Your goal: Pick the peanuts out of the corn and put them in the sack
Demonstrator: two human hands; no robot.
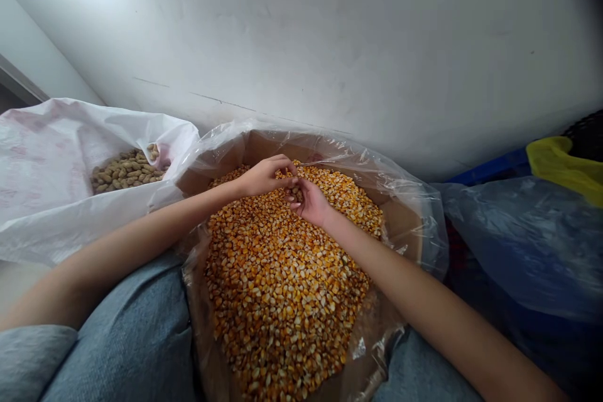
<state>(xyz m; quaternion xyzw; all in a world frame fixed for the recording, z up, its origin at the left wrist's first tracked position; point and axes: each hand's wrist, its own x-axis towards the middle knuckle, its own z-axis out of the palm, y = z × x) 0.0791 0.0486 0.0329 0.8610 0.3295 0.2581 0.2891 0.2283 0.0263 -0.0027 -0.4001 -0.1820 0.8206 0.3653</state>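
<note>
Pale wall (330,44) behind corn kernels (282,289) (orange-yellow, some whitish)

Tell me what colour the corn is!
The corn is yellow-orange with pale patches; see the head view.

No readable text, numbers, brands or signs anywhere in view. Closest to print: faded pinkish-red patches on the white sack (35,160) at left, too faint and creased to resolve into letters or a logo. Thin dark lines on the wall (339,44) look like scratches; can't read any characters in them.
</note>
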